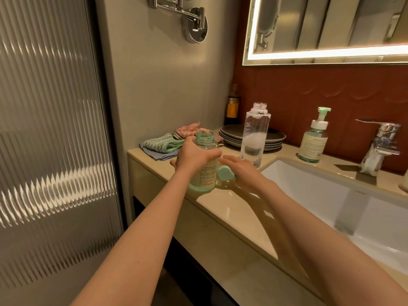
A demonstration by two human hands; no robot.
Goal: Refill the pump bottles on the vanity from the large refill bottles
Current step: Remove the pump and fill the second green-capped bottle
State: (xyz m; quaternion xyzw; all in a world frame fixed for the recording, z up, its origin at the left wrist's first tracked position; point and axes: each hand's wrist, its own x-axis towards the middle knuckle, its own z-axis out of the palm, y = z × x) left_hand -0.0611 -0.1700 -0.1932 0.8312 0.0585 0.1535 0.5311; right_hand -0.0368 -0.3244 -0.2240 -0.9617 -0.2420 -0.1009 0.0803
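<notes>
My left hand (194, 156) grips an uncapped clear bottle with a green neck and white label (205, 171), standing upright on the beige vanity counter (220, 204). Just right of it, my right hand (240, 167) rests with straight fingers over a mint-green pump head (225, 172) lying on the counter. Behind my right hand stands a tall clear bottle (255, 133) with no cap, foamy liquid in its lower half. A second pump bottle (313, 139), capped with a mint pump, stands by the sink's back edge.
Folded cloths (163, 145) and a stack of grey plates (234, 134) lie at the counter's back left, with a dark bottle (233, 107) in the corner. The white sink (331, 195) and chrome tap (379, 146) are to the right. A ribbed glass door (50, 129) is on the left.
</notes>
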